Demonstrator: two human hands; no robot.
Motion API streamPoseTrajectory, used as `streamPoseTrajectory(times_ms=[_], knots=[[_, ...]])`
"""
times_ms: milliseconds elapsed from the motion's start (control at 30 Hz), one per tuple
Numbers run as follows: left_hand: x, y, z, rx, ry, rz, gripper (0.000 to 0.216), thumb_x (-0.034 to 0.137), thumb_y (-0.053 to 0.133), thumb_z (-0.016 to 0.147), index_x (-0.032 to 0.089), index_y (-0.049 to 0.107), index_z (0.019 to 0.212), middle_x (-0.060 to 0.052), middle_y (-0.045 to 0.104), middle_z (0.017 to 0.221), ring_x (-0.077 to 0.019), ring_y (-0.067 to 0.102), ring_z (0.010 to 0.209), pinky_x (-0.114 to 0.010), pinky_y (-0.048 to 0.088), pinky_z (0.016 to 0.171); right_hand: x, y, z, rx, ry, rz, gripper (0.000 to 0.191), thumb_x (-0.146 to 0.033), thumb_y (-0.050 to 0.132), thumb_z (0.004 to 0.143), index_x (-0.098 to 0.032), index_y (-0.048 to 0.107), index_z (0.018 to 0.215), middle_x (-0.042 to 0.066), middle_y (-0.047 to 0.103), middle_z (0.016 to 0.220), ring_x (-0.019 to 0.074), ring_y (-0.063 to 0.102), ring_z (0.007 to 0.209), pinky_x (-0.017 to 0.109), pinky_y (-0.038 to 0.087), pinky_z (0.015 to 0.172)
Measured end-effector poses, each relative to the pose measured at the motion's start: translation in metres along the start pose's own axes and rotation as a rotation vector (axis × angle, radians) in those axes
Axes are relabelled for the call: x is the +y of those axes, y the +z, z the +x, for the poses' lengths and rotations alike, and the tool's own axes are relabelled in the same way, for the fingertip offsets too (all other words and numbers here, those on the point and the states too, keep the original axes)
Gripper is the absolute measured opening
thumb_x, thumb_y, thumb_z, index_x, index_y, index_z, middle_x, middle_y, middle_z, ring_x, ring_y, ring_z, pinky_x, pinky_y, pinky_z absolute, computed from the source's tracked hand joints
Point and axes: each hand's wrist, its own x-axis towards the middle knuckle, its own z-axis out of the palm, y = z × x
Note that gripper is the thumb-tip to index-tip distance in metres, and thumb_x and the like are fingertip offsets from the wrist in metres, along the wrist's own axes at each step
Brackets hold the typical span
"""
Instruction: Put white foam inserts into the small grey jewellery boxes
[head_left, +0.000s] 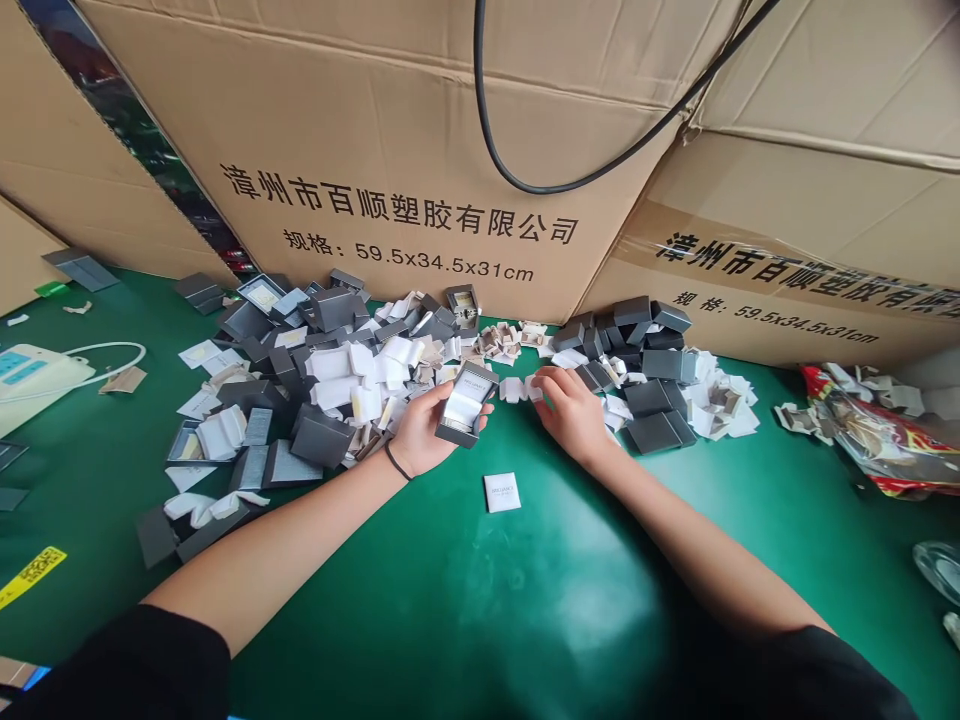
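My left hand (421, 432) is wrapped round a small dark grey jewelry box (466, 405), tilted up with its lid raised. White lining and faint lettering show inside the box. To the right, my right hand (574, 412) has its fingers bent and pressed at a white folded insert (535, 388); the fingertips partly hide it. Beside that lies another white insert (513, 389). A white square card with printed lettering (502, 492) rests on the green table (465, 600) below the jewelry box.
Dark boxes and white inserts form a large heap (322, 370) on the left, with more dark boxes (656, 400) on the right. Big cardboard cartons (390, 120) stand behind, a black cable (540, 188) hanging before them. At far right lies a red plastic bag (885, 430).
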Motion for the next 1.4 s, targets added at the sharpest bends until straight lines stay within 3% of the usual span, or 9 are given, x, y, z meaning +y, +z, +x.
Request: streamPoseTrajectory(times_ms=[200,333,433,600,867,1033,1200,1400], knots=[[0.0,0.003,0.0,0.032,-0.021,0.026,0.033,0.028,0.05,0.083,0.013,0.057,0.111,-0.012,0.068,0.097,-0.0216,0.066,0.082,-0.033,0.051,0.07,-0.002,-0.002,-0.013,-0.064,0.036,0.075,0.035,-0.002,0.042,0.068,-0.02,0.058,0.094,0.006,0.062,0.109,0.022,0.056,0.093,0.034,0.047,0.073],[-0.001,0.003,0.002,0.061,-0.035,0.069,0.032,0.027,0.049,0.085,0.012,0.057,0.112,-0.012,0.069,0.095,-0.0218,0.066,0.081,-0.034,0.051,0.07,-0.005,-0.007,-0.01,-0.016,0.062,0.07,0.021,-0.015,0.05,0.076,-0.018,0.059,0.095,0.008,0.064,0.109,0.0244,0.053,0.09,0.038,0.045,0.076],[-0.001,0.003,0.002,0.044,-0.035,0.114,0.031,0.028,0.048,0.086,0.013,0.056,0.112,-0.011,0.069,0.092,-0.0217,0.067,0.077,-0.033,0.05,0.069,0.0,-0.001,-0.01,-0.021,0.043,0.071,0.021,-0.027,0.053,0.083,-0.017,0.057,0.101,0.011,0.062,0.114,0.0262,0.051,0.092,0.041,0.046,0.078],[-0.001,0.007,0.002,0.02,-0.012,0.15,0.03,0.026,0.05,0.085,0.014,0.057,0.112,-0.009,0.069,0.093,-0.0208,0.066,0.077,-0.033,0.05,0.071,0.007,0.01,-0.011,-0.052,0.051,0.143,0.021,-0.026,0.053,0.083,-0.018,0.055,0.103,0.011,0.063,0.105,0.0261,0.052,0.091,0.041,0.049,0.077],[-0.002,0.009,0.0,0.035,0.044,0.146,0.03,0.027,0.05,0.085,0.013,0.059,0.11,-0.01,0.069,0.092,-0.0204,0.064,0.083,-0.032,0.051,0.074,-0.002,0.0,-0.009,-0.005,-0.116,0.303,0.016,-0.025,0.051,0.086,-0.02,0.054,0.101,0.01,0.06,0.111,0.0237,0.053,0.096,0.042,0.048,0.082],[-0.002,0.011,-0.001,0.067,0.042,0.146,0.027,0.026,0.05,0.085,0.013,0.06,0.106,-0.009,0.069,0.088,-0.0189,0.064,0.076,-0.03,0.051,0.069,-0.005,0.0,-0.01,0.016,-0.153,0.378,0.016,-0.027,0.05,0.087,-0.021,0.053,0.102,0.011,0.059,0.114,0.0228,0.054,0.099,0.043,0.048,0.084],[-0.002,0.008,0.002,0.109,-0.027,0.109,0.028,0.028,0.046,0.087,0.013,0.059,0.107,-0.01,0.069,0.087,-0.0199,0.065,0.077,-0.032,0.052,0.071,-0.006,0.001,-0.01,0.021,-0.169,0.42,0.018,-0.025,0.052,0.087,-0.02,0.051,0.105,0.011,0.059,0.114,0.022,0.054,0.101,0.041,0.049,0.085],[0.0,0.007,0.003,0.068,-0.115,0.073,0.032,0.03,0.044,0.089,0.012,0.058,0.111,-0.012,0.069,0.088,-0.0214,0.066,0.08,-0.032,0.052,0.071,-0.013,0.003,-0.011,0.005,-0.154,0.489,0.023,-0.027,0.053,0.087,-0.02,0.049,0.108,0.012,0.059,0.111,0.0224,0.054,0.104,0.039,0.051,0.083]])
